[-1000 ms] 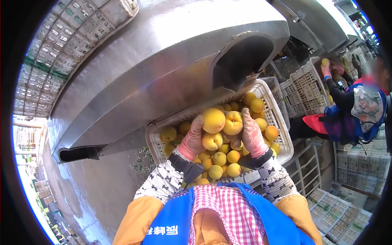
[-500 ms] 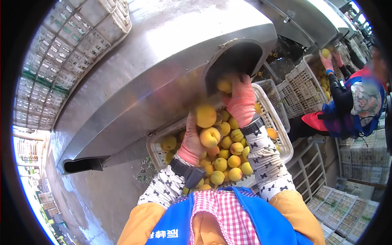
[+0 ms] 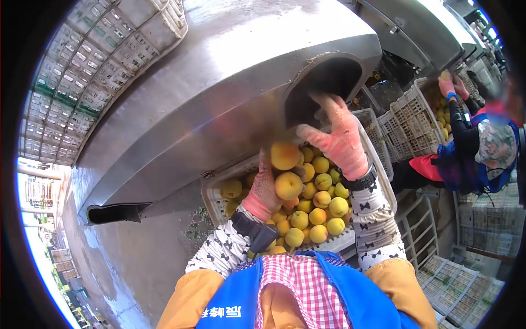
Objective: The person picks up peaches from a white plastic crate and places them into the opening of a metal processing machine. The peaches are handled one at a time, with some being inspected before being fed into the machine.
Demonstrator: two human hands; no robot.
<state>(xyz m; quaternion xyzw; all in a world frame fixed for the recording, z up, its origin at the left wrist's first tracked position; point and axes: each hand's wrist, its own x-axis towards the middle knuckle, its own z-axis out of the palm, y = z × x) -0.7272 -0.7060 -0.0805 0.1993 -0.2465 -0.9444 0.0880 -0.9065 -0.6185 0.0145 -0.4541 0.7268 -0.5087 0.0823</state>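
My left hand (image 3: 263,193), in a pink knit glove, is closed around two yellow-orange peaches: an upper peach (image 3: 285,156) and a lower peach (image 3: 289,186). It sits over a white plastic crate (image 3: 213,204) that holds many more peaches (image 3: 318,216). My right hand (image 3: 344,140), also gloved in pink, has its thumb and fingers apart, with nothing visible in it. Its fingertips reach in front of the dark mouth (image 3: 301,107) of a metal chute (image 3: 219,107), above the crate's far right part.
Stacked white crates (image 3: 104,60) stand at upper left. At right, another person (image 3: 490,140) in pink gloves handles fruit over a crate (image 3: 408,118). A metal rail (image 3: 422,219) and more stacked crates (image 3: 460,290) are at lower right.
My right hand has let go of a peach it held at the chute mouth and has opened, shifting right. My left hand keeps its two peaches. The whole view has shifted slightly.
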